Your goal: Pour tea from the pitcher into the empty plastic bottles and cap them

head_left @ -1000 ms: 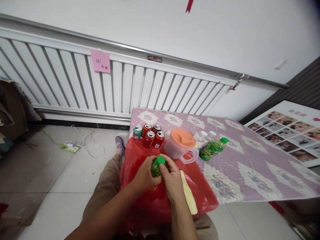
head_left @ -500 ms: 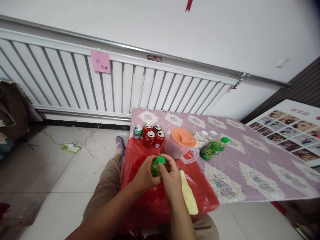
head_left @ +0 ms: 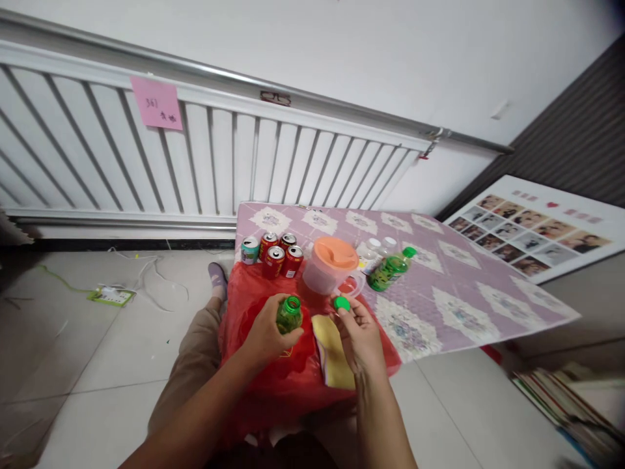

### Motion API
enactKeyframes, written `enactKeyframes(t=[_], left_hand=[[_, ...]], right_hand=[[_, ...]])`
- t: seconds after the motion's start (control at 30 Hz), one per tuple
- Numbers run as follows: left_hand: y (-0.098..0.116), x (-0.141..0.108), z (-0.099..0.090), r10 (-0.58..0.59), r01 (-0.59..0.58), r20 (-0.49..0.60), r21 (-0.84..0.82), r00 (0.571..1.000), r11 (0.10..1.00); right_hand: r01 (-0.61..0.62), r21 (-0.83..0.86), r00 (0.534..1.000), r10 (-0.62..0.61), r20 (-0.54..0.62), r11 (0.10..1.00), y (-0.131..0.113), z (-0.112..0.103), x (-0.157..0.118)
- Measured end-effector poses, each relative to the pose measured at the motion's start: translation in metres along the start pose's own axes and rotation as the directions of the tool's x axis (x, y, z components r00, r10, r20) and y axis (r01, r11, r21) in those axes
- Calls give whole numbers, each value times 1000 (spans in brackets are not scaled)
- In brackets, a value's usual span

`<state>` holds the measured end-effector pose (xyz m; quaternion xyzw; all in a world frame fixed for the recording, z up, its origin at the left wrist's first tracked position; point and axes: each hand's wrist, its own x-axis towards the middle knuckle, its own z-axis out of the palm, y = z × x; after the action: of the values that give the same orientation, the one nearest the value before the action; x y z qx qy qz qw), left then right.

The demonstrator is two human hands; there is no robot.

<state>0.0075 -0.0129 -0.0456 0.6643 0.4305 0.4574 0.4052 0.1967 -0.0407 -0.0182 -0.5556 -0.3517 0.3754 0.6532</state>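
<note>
My left hand (head_left: 266, 331) is wrapped round a green plastic bottle (head_left: 289, 316), upright with its mouth uncovered. To the right, my right hand (head_left: 360, 331) pinches a green bottle cap (head_left: 342, 303), apart from the bottle. Under both hands lies a red plastic sheet (head_left: 273, 391), and a folded yellow cloth (head_left: 334, 355) rests on it between them. Just beyond the hands stands a clear plastic pitcher (head_left: 319, 277) with an orange lid (head_left: 335, 253).
Several drink cans (head_left: 274, 260) cluster left of the pitcher. Right of it are a capped green bottle (head_left: 390, 270) and clear bottles with white caps (head_left: 374, 244). A flowered cloth (head_left: 469, 293) covers the table. A radiator (head_left: 234, 150) runs behind; a power strip (head_left: 111, 295) lies on the floor.
The cap has come off the green bottle. My hands have moved apart, the bottle staying in the left and the cap going right. The camera view has turned somewhat to the right.
</note>
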Motion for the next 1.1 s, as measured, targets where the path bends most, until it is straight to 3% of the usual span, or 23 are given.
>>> enactKeyframes(t=[0.2, 0.3, 0.4, 0.63, 0.77, 0.9, 1.1], left_hand=[[-3, 0, 1, -24, 23, 11, 30, 1000, 999], [-2, -1, 1, -49, 49, 16, 45, 999, 998], [1, -3, 0, -79, 78, 22, 41, 997, 996], [9, -3, -1, -155, 154, 26, 41, 988, 987], [12, -2, -2, -168, 166, 27, 63, 985, 984], [11, -2, -2, -154, 153, 15, 58, 988, 987], [12, -1, -2, -137, 137, -1, 49, 991, 989]], right_hand=[[-16, -326, 997, -12, -82, 945, 17, -81, 7], [-20, -535, 996, -32, -87, 845, 22, -112, 7], [-18, -717, 998, -34, -58, 697, 30, -130, 8], [105, -930, 993, 11, 116, 353, 50, -137, 17], [147, -964, 985, 56, 163, 221, 59, -137, 23], [197, -964, 973, 80, 214, 179, 66, -139, 24], [246, -946, 959, 86, 269, 209, 74, -147, 25]])
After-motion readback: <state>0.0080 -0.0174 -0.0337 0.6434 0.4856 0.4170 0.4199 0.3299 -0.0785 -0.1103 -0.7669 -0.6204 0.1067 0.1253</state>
